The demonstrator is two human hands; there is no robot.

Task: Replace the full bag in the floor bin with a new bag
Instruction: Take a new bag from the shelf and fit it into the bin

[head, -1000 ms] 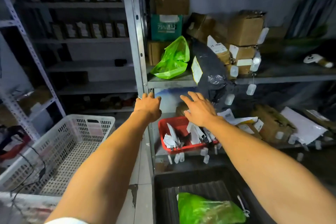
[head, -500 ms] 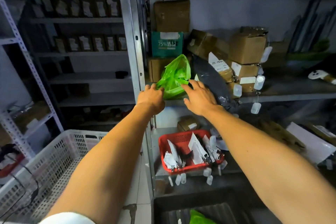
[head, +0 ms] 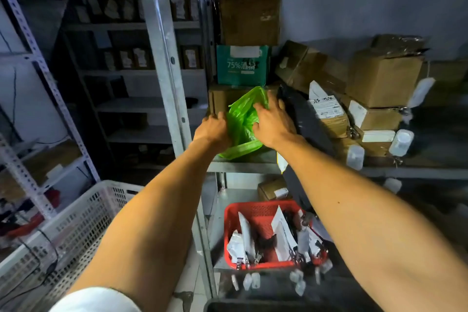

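Note:
A crumpled bright green plastic bag [head: 241, 121] lies on a metal shelf [head: 243, 166] at chest height, in front of brown boxes. My left hand [head: 211, 129] presses against the bag's left side with its fingers curled into the plastic. My right hand [head: 272, 123] lies on the bag's right side, fingers spread over the top. Both hands touch the bag; whether either has a firm grip I cannot tell. Only the dark rim of the floor bin [head: 253, 306] shows at the bottom edge.
A black parcel [head: 307, 119] leans right of the bag, next to stacked cardboard boxes [head: 379, 78] and a teal carton [head: 241, 64]. A red basket [head: 268, 233] of packets sits on the lower shelf. A white crate [head: 76, 230] stands at the left beside a steel upright [head: 167, 71].
Both hands rose from near the red basket to the shelf and closed in on the green bag. The view tilted upward, so the floor bin with its green bag slid out of sight.

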